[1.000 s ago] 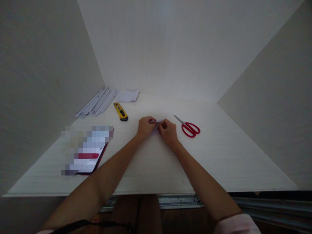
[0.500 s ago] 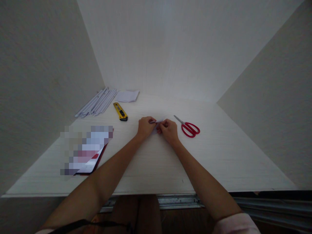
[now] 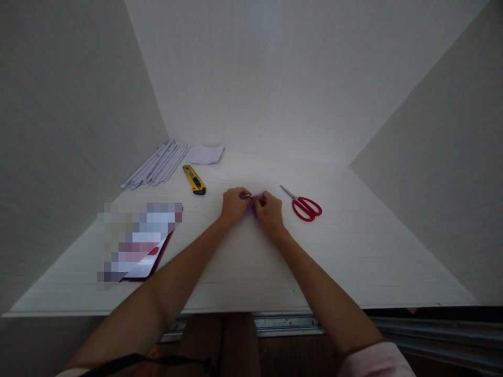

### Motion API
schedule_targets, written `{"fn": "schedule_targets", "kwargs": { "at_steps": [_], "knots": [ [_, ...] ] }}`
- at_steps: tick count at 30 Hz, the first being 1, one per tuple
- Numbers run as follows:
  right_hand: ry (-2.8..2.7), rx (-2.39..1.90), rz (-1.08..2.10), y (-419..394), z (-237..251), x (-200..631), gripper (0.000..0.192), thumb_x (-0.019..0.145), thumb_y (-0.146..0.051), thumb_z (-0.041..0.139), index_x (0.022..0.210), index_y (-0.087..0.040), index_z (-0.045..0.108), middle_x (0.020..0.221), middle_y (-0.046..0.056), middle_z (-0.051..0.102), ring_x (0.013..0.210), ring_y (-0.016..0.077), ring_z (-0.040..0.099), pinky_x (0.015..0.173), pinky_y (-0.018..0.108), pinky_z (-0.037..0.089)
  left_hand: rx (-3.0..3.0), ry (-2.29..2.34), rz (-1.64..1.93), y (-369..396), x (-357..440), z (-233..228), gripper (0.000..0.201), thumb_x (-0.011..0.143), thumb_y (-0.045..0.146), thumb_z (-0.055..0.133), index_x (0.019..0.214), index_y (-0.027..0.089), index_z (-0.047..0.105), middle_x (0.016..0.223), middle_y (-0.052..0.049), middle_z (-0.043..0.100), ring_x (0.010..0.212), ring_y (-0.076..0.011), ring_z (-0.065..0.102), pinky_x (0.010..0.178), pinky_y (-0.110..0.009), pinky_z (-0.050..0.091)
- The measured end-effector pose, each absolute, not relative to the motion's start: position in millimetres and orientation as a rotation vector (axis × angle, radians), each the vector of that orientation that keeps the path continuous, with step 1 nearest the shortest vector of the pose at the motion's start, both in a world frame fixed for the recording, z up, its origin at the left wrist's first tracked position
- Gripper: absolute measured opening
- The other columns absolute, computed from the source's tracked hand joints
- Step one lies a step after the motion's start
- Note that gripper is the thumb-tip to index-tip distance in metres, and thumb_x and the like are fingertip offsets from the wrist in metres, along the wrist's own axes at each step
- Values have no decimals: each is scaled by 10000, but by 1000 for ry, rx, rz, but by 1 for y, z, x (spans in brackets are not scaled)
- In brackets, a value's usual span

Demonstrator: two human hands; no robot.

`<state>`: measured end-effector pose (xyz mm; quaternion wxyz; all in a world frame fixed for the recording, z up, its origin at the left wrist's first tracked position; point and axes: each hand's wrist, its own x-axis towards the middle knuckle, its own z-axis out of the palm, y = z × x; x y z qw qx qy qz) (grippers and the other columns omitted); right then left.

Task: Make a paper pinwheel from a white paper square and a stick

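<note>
Small paper piece (image 3: 252, 197) mid-surface, pinched between both hands. Left hand (image 3: 234, 204) fingers closed on its left end, right hand (image 3: 269, 211) fingers closed on right. Red scissors (image 3: 304, 206) just right; yellow utility knife (image 3: 194, 179) left, apart.

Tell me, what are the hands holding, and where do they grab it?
A small piece of white paper, pinched at its top edge between the left hand and the right hand.
</note>
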<state>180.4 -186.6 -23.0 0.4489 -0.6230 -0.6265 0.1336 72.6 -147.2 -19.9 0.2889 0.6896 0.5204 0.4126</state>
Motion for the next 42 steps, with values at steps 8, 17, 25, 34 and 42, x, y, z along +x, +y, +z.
{"fn": "schedule_targets", "kwargs": {
  "at_steps": [8, 17, 25, 34, 42],
  "knots": [
    [-1556, -1525, 382, -187, -23, 183, 104, 731, -182, 429, 637, -179, 472, 521, -2, 570, 478, 110, 530, 553, 237, 422, 1846, 1444, 1082, -147, 72, -18, 132, 598, 183, 571, 700, 149, 648, 648, -20, 627, 649, -145, 567, 632, -260, 439],
    [-1589, -1461, 444, -192, -16, 183, 76, 736, -155, 445, 697, -168, 509, 593, 11, 626, 546, 112, 596, 599, 229, 447, 1723, 1419, 1117, -144, 72, -23, 187, 585, 243, 581, 731, 142, 639, 585, 14, 573, 556, -107, 510, 536, -222, 396],
    [-1604, -1477, 411, -192, -16, 183, 48, 772, -181, 426, 763, -173, 472, 639, 28, 634, 551, 116, 601, 565, 226, 445, 1692, 1387, 1146, -142, 71, -25, 205, 583, 264, 596, 739, 140, 644, 560, 17, 560, 524, -94, 480, 505, -211, 380],
    [-1649, -1447, 380, -191, -18, 187, 53, 774, -175, 399, 747, -186, 443, 595, 4, 607, 536, 115, 592, 563, 227, 436, 1706, 1297, 1156, -141, 69, -25, 230, 593, 300, 595, 748, 136, 638, 509, 30, 521, 466, -81, 440, 465, -203, 356],
    [-1676, -1470, 369, -191, -17, 187, 68, 766, -162, 390, 740, -193, 445, 589, 4, 604, 546, 122, 582, 572, 235, 434, 1708, 1307, 1165, -141, 69, -25, 255, 593, 312, 597, 756, 121, 643, 608, -10, 586, 552, -111, 503, 515, -222, 388]
  ]
}}
